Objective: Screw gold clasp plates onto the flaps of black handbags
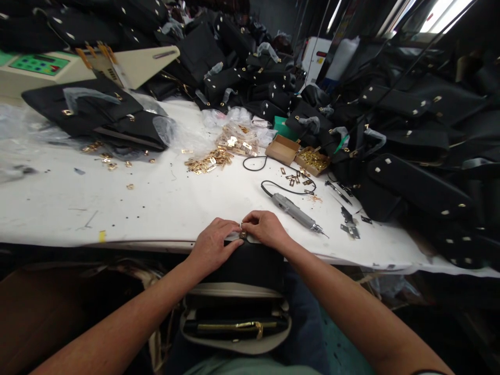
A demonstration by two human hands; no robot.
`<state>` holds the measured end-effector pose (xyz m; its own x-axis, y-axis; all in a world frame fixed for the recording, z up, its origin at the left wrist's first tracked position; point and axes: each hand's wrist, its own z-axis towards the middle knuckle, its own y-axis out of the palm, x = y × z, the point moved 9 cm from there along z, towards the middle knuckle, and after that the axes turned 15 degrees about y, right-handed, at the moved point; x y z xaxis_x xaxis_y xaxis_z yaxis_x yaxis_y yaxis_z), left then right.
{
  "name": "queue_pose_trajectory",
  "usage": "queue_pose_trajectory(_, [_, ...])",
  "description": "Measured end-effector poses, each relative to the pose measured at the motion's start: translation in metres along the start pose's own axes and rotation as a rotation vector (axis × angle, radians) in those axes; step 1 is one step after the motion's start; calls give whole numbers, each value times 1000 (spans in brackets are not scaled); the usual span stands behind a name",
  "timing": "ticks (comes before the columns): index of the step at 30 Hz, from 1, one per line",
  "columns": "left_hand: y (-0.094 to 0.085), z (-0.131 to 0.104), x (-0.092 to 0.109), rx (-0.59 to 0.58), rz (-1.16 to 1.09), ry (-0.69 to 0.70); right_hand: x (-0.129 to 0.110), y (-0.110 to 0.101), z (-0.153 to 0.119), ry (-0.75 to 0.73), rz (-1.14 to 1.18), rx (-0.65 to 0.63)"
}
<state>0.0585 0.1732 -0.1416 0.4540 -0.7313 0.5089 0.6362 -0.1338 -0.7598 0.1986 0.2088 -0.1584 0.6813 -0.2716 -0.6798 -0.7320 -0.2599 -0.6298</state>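
A white-covered bench [156, 208] ran across the scene, its surface scattered with dark specks and bits of wire. At its near edge, in the person's lap, lay an open black handbag [250, 265] with its flap stretched toward the bench. The left hand [216, 242] gripped the flap's edge between thumb and fingers; the right hand [265, 228] had thumb and forefinger pinched together at a small metal clasp [243, 235], anything between them too small to tell.

Just beyond, to the right, rested a grey power screwdriver [292, 209] with a looped black cord. Farther off were gold plates [209, 161] in a heap and a cardboard box [313, 160] of fittings. A machine with a green panel [39, 65] stood far left. Black bags [425, 156] crowded the far and right sides of the dim room, under a bright window [445, 15].
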Motion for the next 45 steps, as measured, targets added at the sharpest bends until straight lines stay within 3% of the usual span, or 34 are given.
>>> queue_pose_trajectory(12, [4, 2, 10, -61, 74, 132, -1, 2, 1, 5, -161, 28])
queue_pose_trajectory(19, [5, 1, 12, -84, 103, 135, 3, -8, 0, -39, -8, 25])
queue_pose_trajectory(36, [2, 7, 13, -73, 73, 184, 3, -3, 10, -21, -133, -7])
queue_pose_trajectory(45, [2, 10, 15, -126, 109, 192, 4, -4, 14, -5, -144, -13])
